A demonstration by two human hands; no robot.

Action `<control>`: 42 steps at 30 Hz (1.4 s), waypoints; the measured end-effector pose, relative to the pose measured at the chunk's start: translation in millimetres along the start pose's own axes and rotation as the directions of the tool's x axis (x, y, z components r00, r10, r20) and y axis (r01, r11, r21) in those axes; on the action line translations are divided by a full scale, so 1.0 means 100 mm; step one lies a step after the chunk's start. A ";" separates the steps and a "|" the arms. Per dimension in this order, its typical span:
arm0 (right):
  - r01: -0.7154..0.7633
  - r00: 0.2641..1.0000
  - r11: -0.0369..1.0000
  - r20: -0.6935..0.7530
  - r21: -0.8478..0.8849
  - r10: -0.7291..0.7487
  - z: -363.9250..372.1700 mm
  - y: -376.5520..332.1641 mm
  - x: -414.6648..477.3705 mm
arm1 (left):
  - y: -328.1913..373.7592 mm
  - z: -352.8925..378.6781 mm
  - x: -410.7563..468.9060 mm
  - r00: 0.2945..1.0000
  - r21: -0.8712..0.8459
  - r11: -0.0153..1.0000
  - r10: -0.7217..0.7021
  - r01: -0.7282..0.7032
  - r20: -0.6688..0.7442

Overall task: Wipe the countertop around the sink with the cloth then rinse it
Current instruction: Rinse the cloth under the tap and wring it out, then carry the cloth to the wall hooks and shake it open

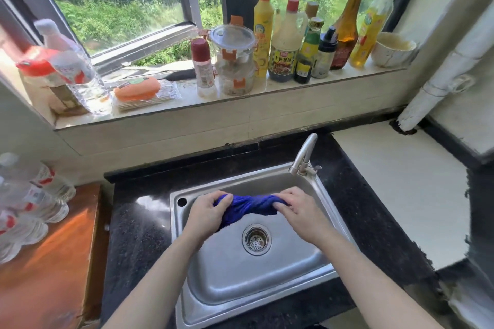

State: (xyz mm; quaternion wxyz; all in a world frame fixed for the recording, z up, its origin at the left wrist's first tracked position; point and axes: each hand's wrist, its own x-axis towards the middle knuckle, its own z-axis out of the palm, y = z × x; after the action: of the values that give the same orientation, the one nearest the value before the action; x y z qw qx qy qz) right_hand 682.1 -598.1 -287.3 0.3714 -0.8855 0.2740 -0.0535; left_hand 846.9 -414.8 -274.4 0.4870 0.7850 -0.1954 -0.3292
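Note:
A blue cloth (pixel 248 208) is stretched and twisted between both hands above the steel sink (pixel 240 280). My left hand (pixel 207 212) grips its left end, with a loose part hanging below the hand. My right hand (pixel 296 208) grips the right end. The tap (pixel 306 152) stands at the sink's back right corner, and no water shows running from it. The drain strainer (pixel 256 239) lies in the basin just below the cloth. Dark speckled countertop (pixel 139 227) surrounds the sink.
Several sauce and oil bottles (pixel 284 43), stacked lidded jars (pixel 234 59) and a white bowl (pixel 393 48) line the windowsill. Plastic water bottles (pixel 29 200) lie on a wooden surface at the left. A white pipe (pixel 433 88) descends at the right.

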 end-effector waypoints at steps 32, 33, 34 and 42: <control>0.370 0.794 0.878 0.389 0.303 -0.468 -0.55 -0.52 -0.03 | 1.05 0.19 -1.36 0.852 0.290 0.940 0.297 -0.181 -0.431; 0.312 0.757 0.868 0.451 0.386 -0.473 -0.56 -0.55 -0.05 | 1.02 0.20 -1.44 0.841 0.289 0.946 0.274 -0.148 -0.465; 0.261 0.717 0.858 0.507 0.442 -0.478 -0.59 -0.59 -0.06 | 1.00 0.20 -1.52 0.832 0.273 0.954 0.250 -0.125 -0.495; 0.340 0.538 0.827 0.628 0.448 -0.562 -0.63 -0.99 -0.10 | 0.94 -0.08 -2.41 0.678 0.114 0.993 0.110 -0.039 -0.727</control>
State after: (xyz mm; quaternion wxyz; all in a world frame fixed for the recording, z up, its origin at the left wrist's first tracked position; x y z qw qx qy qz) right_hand 698.9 -575.4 -173.0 0.5400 -0.8089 -0.1506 0.1771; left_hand 683.6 -300.0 -109.3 0.5019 0.8634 -0.0309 0.0409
